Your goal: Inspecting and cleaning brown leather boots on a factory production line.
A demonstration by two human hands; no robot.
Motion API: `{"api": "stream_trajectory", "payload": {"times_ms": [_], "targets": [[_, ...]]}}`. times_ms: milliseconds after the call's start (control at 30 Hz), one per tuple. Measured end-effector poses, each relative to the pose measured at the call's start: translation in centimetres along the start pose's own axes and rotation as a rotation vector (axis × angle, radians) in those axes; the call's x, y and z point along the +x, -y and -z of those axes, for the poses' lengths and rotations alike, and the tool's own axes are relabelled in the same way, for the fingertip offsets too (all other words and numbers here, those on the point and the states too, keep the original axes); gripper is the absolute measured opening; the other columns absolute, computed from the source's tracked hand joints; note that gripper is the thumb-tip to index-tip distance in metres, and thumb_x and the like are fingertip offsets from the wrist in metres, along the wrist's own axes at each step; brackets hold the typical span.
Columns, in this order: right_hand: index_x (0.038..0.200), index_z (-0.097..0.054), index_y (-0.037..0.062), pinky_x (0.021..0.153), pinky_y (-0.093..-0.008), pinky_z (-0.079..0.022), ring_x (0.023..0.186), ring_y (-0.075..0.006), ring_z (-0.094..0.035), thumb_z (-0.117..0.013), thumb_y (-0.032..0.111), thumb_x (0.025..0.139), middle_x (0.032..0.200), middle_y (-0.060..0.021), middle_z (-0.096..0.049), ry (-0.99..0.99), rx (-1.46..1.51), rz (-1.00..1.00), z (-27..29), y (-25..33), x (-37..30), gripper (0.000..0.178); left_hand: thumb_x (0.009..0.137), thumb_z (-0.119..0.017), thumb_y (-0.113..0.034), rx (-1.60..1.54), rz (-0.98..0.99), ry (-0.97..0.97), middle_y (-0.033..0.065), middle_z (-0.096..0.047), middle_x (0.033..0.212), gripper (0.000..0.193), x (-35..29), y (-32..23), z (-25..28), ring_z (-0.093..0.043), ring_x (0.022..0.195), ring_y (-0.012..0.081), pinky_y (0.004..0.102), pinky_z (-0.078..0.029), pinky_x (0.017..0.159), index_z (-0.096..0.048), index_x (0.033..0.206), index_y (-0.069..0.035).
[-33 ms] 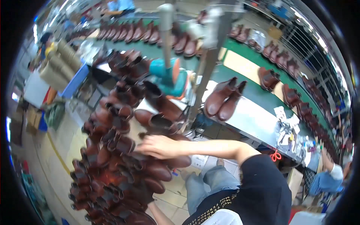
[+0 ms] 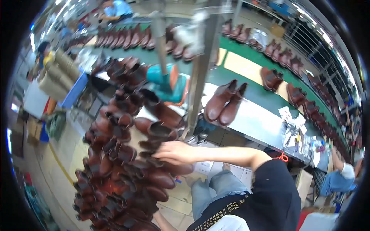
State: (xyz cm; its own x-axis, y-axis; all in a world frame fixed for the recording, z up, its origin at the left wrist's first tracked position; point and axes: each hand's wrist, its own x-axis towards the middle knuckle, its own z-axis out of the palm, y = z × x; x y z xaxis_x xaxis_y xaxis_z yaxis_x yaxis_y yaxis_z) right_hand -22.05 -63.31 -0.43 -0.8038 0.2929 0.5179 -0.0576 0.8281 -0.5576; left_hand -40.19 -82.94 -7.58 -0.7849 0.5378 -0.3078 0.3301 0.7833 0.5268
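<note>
My right hand [image 2: 175, 153] reaches in from the right over a crowded group of brown ankle boots. Its fingers are bent round the dark upper of one boot [image 2: 150, 145], though blur and neighbouring boots hide part of the grip. Close below it lies a boot with a rounded, shiny toe [image 2: 161, 178]. My left hand [image 2: 150, 206] is low among the nearest boots, at the end of my left forearm. It looks dark, perhaps gloved, and merges with the boots, so its fingers cannot be made out.
A pair of brown boots [image 2: 225, 103] stands on the bench to the right of a metal post [image 2: 198, 77]. A teal machine [image 2: 169, 86] stands left of the post. More boots line the green conveyor [image 2: 246, 54]. A blue crate [image 2: 75, 90] holds beige rolls. Other people work farther off.
My right hand has moved a little to the right over the boots, and more of the dark upper beside its fingers shows. The whole view has shifted slightly. My left hand stays low among the boots.
</note>
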Motion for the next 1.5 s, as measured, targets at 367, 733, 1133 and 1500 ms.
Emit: {"api": "stream_trajectory", "payload": {"times_ms": [367,733,1133,1500], "targets": [[0.133,-0.041,0.0138,0.095,-0.0483,-0.039,0.111,-0.045,-0.042,-0.077,0.031,0.064,0.122,-0.0254,-0.046,-0.457,-0.989,-1.305,43.6,-12.2,-41.8,0.079,0.079,-0.066,-0.024,-0.262,-1.062,-0.088,0.0153,-0.052,0.114,0.047,-16.1,-22.9,-10.8,-0.05,0.106,0.0285,0.036,-0.038,0.092,-0.05,0.114,0.002],[0.081,-0.073,0.0112,0.071,-0.0407,-0.052,0.078,-0.0318,-0.064,-0.068,0.048,0.071,0.079,-0.0167,-0.066,-0.122,-0.815,-1.482,49.7,-24.0,-48.2,0.038,0.077,-0.065,-0.009,-0.12,-1.066,0.112,0.0161,-0.057,0.104,0.033,-25.5,-33.5,-19.1,-0.053,0.1,0.0313,0.0389,-0.041,0.088,-0.056,0.108,0.0],[0.062,-0.061,0.0048,0.056,-0.0406,-0.046,0.078,-0.0268,-0.055,-0.065,0.037,0.074,0.073,-0.0101,-0.057,-0.427,-0.864,-1.131,41.1,-2.4,-41.9,0.035,0.094,-0.04,-0.016,-0.698,-0.771,0.957,0.0109,-0.048,0.127,0.037,-22.7,-40.5,-32.0,-0.043,0.118,0.0189,0.0346,-0.032,0.102,-0.044,0.127,0.0],[0.107,-0.063,0.0027,0.074,-0.0282,-0.051,0.084,-0.0165,-0.063,-0.073,0.022,0.074,0.106,-0.0102,-0.065,-0.947,0.274,-1.505,31.5,8.1,-39.6,0.04,0.097,-0.035,-0.022,0.235,-1.399,0.741,0.0236,-0.034,0.137,0.042,-20.3,-34.8,-43.1,-0.037,0.125,0.0361,0.0409,-0.03,0.104,-0.035,0.133,0.0]]}}
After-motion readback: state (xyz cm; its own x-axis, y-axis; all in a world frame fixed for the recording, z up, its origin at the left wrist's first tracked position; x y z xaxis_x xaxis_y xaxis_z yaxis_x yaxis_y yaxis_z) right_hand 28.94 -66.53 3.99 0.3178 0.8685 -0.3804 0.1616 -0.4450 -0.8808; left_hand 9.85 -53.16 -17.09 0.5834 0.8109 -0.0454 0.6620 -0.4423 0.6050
